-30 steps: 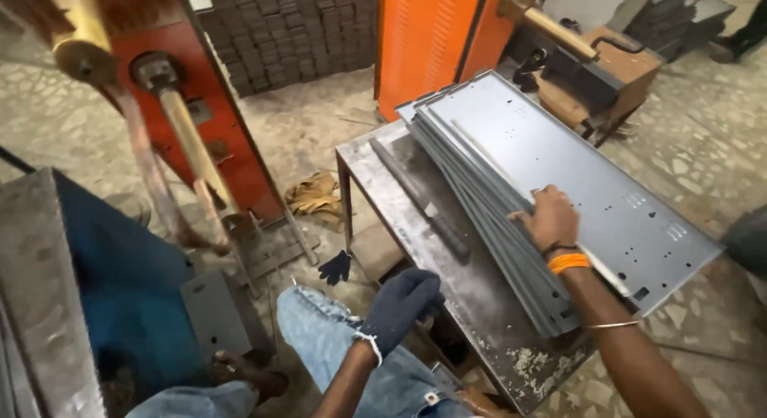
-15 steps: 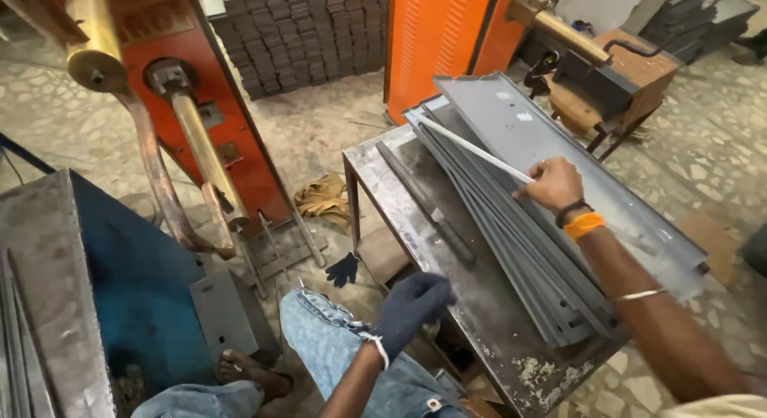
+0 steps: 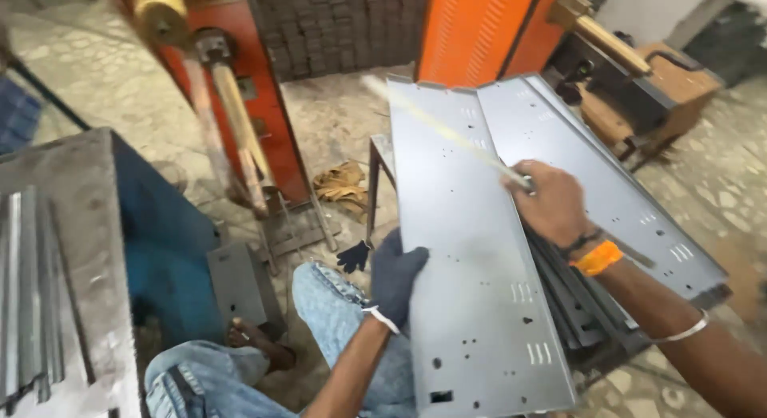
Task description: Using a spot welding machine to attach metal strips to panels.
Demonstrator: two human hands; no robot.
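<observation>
Head view: your gloved left hand (image 3: 397, 276) grips the left edge of the grey punched metal panel (image 3: 471, 258), tilted up off the stack of panels (image 3: 607, 202) on the table. Your bare right hand (image 3: 554, 204) clamps its right edge. Red machine (image 3: 232, 106) stands left.

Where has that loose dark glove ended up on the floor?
In the head view the dark glove lies on the floor left of centre, just left of the left hand, below the crumpled tan rag and beside the orange machine's base.
</observation>
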